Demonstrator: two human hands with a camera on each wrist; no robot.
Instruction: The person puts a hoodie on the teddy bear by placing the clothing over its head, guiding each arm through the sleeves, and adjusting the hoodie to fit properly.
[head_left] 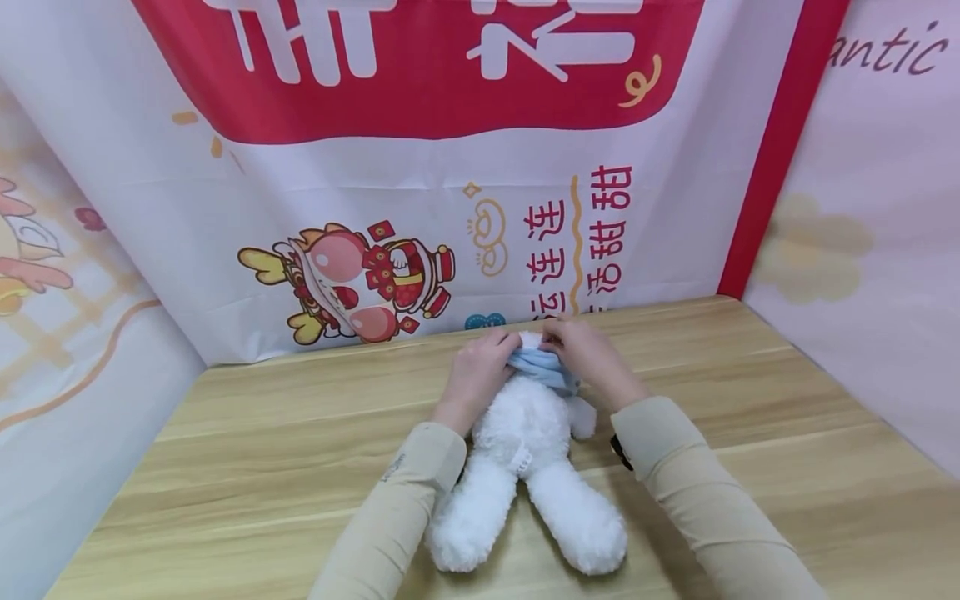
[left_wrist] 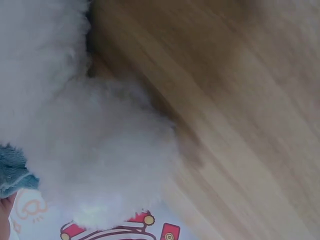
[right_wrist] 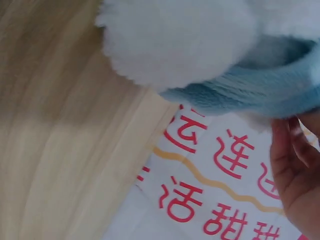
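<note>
A white plush toy point(head_left: 525, 421) lies on the table with its legs toward me. Bunched around its upper end is a light-blue fabric garment point(head_left: 542, 367), also seen in the right wrist view as a soft ribbed band point(right_wrist: 250, 90). My left hand point(head_left: 480, 367) pinches the garment's left edge; in the left wrist view only a bit of finger point(left_wrist: 4, 220) shows beside the blue fabric point(left_wrist: 15, 171). On the other side, my right hand point(head_left: 592, 358) pinches the garment's far edge between thumb and fingers. The toy's head is mostly hidden by the garment and hands.
The wood-grain table point(head_left: 300, 475) extends to both sides of the toy. Right behind it hangs a white printed cloth backdrop point(head_left: 420, 183) with red lettering and a cartoon figure. Printed side panels point(head_left: 862, 250) stand along the table's edges.
</note>
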